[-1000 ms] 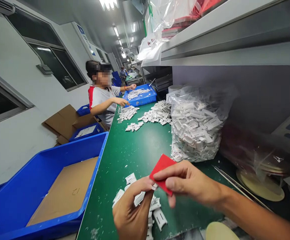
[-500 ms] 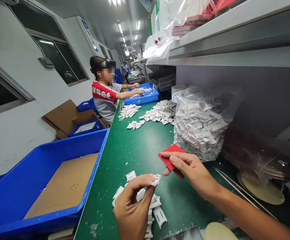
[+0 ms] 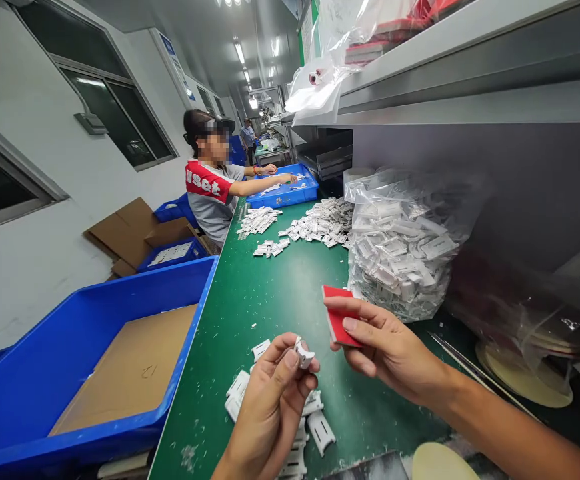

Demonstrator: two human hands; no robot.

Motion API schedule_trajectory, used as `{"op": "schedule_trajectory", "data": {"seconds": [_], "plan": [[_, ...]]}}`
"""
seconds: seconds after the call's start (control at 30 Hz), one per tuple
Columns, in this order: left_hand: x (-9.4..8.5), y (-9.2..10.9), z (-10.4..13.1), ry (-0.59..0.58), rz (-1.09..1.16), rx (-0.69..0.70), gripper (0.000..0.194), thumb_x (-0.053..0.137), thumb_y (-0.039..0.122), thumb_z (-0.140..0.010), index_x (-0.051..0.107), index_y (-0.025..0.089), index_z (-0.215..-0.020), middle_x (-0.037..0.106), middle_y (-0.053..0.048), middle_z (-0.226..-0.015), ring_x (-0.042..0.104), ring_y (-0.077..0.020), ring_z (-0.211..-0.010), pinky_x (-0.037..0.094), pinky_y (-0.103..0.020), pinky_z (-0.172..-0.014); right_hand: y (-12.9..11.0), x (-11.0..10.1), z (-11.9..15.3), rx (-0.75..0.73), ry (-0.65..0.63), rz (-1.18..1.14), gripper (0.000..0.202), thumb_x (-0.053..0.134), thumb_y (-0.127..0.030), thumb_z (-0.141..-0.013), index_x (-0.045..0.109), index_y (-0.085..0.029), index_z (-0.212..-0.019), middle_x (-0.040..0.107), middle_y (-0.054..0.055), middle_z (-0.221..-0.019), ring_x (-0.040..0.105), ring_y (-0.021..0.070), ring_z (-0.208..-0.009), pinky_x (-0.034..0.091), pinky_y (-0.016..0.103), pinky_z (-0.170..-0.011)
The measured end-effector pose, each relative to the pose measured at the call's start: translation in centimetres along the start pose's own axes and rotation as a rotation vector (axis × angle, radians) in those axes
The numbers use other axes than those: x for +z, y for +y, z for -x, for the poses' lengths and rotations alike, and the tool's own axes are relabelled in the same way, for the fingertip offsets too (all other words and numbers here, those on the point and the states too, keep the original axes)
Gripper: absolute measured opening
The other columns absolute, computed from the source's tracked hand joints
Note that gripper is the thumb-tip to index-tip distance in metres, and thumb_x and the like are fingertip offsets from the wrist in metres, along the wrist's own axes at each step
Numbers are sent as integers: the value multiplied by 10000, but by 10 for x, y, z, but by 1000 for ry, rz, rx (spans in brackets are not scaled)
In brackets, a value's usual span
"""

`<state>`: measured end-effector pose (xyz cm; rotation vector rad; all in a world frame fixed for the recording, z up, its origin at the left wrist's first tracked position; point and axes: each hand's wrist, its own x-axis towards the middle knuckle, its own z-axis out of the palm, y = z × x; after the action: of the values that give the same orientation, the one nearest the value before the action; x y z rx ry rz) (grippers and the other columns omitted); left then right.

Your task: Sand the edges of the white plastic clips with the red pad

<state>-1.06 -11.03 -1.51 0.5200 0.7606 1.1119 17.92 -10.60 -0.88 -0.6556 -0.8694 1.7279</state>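
Observation:
Between the fingertips of my left hand (image 3: pixel 283 387) is a small white plastic part (image 3: pixel 303 355), held above a loose pile of similar white pieces (image 3: pixel 321 432) on the green table. My right hand (image 3: pixel 383 337) grips a flat red pad (image 3: pixel 341 320) with a grey edge, its thumb on the red face. The pad is just right of the white part and does not touch it. My left palm and wrist hide some of the pile.
A blue bin (image 3: pixel 185 373) holding cardboard stands left of the green table (image 3: pixel 240 300). Right are a clear bag of white parts (image 3: pixel 400 253) and long thin tools (image 3: pixel 480 377). Farther back, white heaps (image 3: pixel 320 223) lie before a person (image 3: pixel 213 180) reaching into a blue tray (image 3: pixel 290 195).
My left hand has turned, showing more of its fingers around the white part. The red pad has tilted more upright in my right hand. The other person's hand has shifted over the tray.

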Motion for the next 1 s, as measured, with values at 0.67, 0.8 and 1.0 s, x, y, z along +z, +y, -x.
{"op": "schedule_trajectory", "data": {"seconds": [0.67,0.8,1.0], "plan": [[-3,-5,0,-24,-530,254,185,794,283,-773,677,184,-876,654,-16,-837,592,-117,-740,486,-190,-681,-8,-7,-12,-66,298,403,443,637,-365,-882,655,-201,-1294,637,21,-759,399,97,-575,235,225,-495],[3,-12,2,176,-702,513,476,800,265,-756,621,232,-1195,712,-26,-888,666,-171,-834,513,-239,-771,-3,0,-4,-26,170,340,415,631,-390,-900,668,-219,-1276,645,28,-765,415,90,-587,222,222,-504],[7,-23,11,307,-633,824,650,860,122,-644,564,262,-1205,761,10,-796,715,-185,-818,491,-294,-932,7,1,2,142,-145,319,574,732,-481,-812,648,-204,-1308,564,-25,-627,355,73,-507,252,213,-477]]}}
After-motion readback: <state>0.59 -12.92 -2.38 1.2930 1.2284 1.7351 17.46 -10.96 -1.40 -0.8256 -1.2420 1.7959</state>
